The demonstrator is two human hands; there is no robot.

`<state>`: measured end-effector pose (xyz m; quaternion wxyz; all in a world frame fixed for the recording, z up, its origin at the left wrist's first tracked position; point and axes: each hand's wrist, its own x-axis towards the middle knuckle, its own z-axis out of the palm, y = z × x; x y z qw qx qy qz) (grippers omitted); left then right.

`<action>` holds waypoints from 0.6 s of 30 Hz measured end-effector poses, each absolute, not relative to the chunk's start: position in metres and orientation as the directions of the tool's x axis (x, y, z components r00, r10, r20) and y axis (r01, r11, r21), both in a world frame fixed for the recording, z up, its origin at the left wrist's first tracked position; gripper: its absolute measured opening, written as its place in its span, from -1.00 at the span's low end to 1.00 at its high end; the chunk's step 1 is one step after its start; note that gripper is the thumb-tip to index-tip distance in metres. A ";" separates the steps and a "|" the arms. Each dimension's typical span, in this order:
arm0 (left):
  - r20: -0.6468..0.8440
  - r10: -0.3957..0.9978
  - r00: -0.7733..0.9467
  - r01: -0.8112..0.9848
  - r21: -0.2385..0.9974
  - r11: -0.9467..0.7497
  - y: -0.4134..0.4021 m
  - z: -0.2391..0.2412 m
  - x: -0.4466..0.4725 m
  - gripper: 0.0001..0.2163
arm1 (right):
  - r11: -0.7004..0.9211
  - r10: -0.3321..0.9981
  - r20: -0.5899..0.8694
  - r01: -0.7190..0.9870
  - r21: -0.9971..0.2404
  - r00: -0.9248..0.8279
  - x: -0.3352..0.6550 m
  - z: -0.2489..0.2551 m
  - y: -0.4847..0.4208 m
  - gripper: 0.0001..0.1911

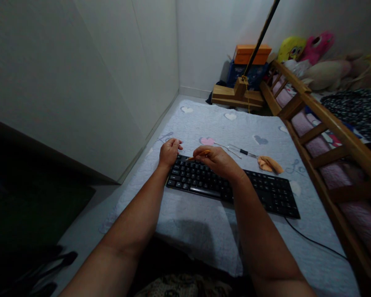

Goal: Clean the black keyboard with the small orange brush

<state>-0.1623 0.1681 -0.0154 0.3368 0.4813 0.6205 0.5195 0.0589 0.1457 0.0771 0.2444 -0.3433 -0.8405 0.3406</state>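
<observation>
A black keyboard (206,190) lies flat and slightly slanted on a pale blue cloth with heart prints. My left hand (169,152) is closed at its upper left corner, fingers curled against the edge. Pinched between the fingers of my right hand (218,161) is a thin orange stick (190,159). Its pointed end reaches down to the keys in the upper left rows; I cannot make out the tip. Just beyond the keyboard lie a slim metal tool with a black grip (243,152), a thin whitish stick (221,144) and a crumpled orange cloth (269,164).
The keyboard's cable (315,241) runs off to the lower right. A wooden bed rail (327,119) borders the right side, and a pale panel (111,74) stands at left. Behind are a wooden stand (237,97) with a dark pole and an orange box (252,54).
</observation>
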 end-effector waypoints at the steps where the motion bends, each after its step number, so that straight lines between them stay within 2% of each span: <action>1: 0.081 0.947 -0.309 0.247 0.969 -0.002 0.168 -0.015 -0.162 -0.71 | 0.536 0.743 0.179 0.411 -0.737 -0.645 0.057 0.075 0.146 -0.79; 12: 0.092 0.946 -0.311 0.256 0.967 -0.010 0.167 -0.016 -0.162 -0.71 | 0.486 0.795 0.095 0.536 -0.690 -0.599 0.078 0.079 0.153 -0.80; 18: 0.086 0.946 -0.313 0.256 0.967 -0.003 0.166 -0.016 -0.163 -0.71 | 0.422 0.813 0.080 0.489 -0.763 -0.577 0.085 0.083 0.152 -0.83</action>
